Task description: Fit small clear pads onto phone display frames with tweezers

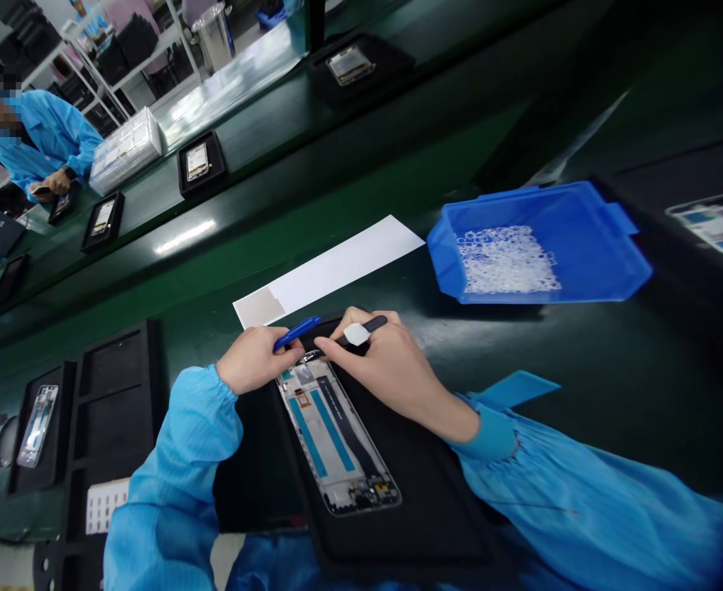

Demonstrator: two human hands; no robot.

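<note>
An open phone frame [336, 439] lies on a black tray [423, 501] in front of me. My left hand [253, 359] is closed round a blue pen-like tool [298, 331] at the frame's top end. My right hand [391, 361] is closed on a black tool with a white tab [361, 331], its tip touching the frame's top edge. Both sleeves are blue.
A blue bin [546, 246] of small clear rings stands to the right. A white sheet [330, 271] lies beyond my hands. Black trays with phone frames [38, 427] stand at left and along the green belt [312, 197]. A person in blue [47, 139] works at far left.
</note>
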